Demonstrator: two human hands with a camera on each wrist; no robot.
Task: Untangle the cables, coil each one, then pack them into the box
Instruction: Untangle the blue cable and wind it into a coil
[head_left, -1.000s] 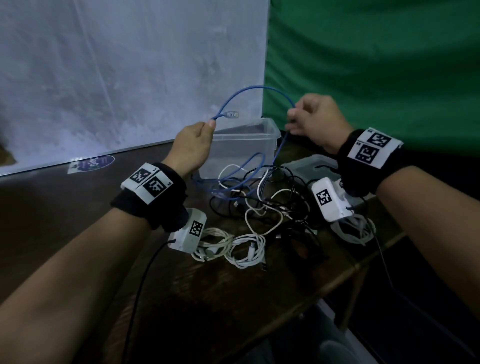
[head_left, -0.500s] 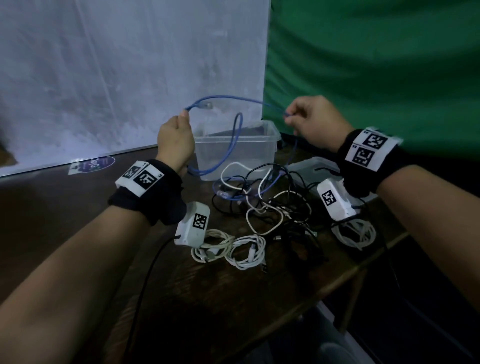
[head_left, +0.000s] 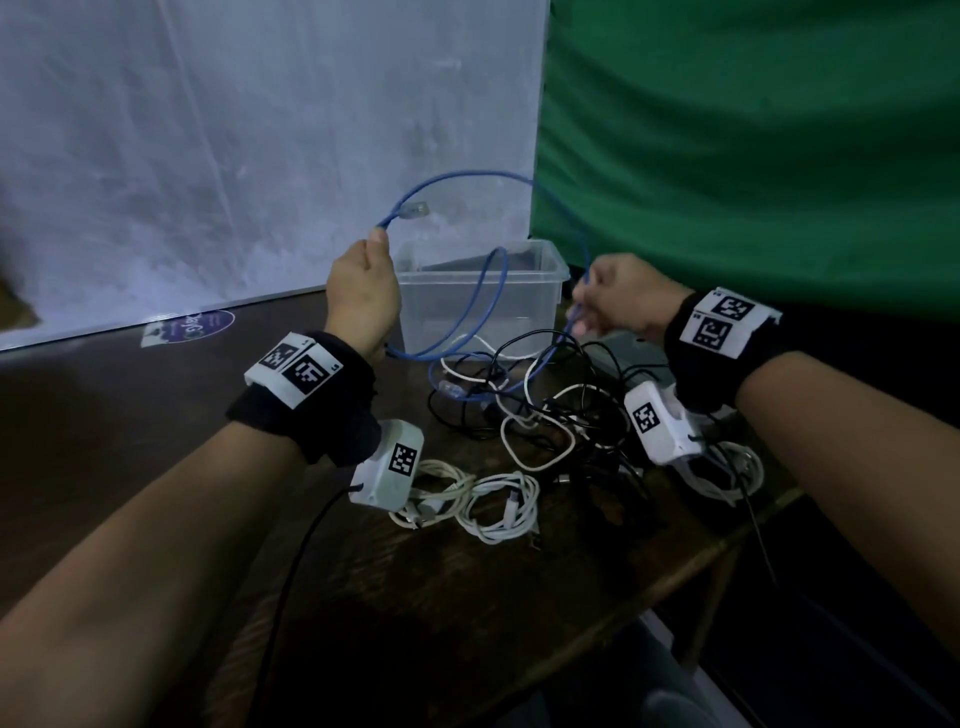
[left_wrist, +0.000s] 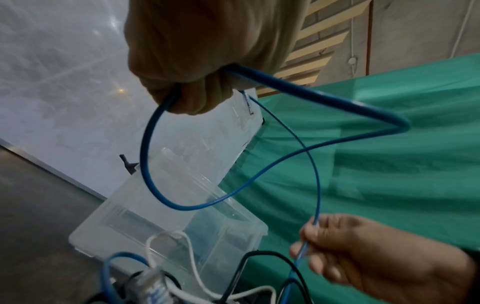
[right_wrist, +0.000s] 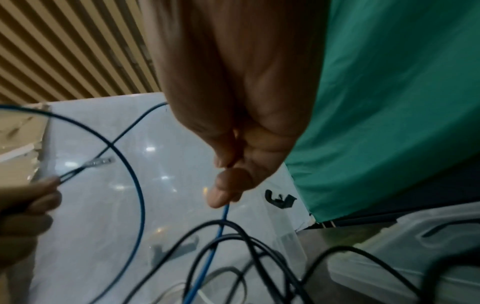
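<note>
Now: L hand (head_left: 363, 299) fist curled round blue cable (head_left: 470, 175) loop; R hand (head_left: 626, 301) fingertips pinch same cable.

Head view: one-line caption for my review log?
Left hand and right hand hold a blue cable looped above the clear box and tangled cables.

A green cloth (head_left: 753, 156) hangs beside a white board (head_left: 234, 156).
</note>
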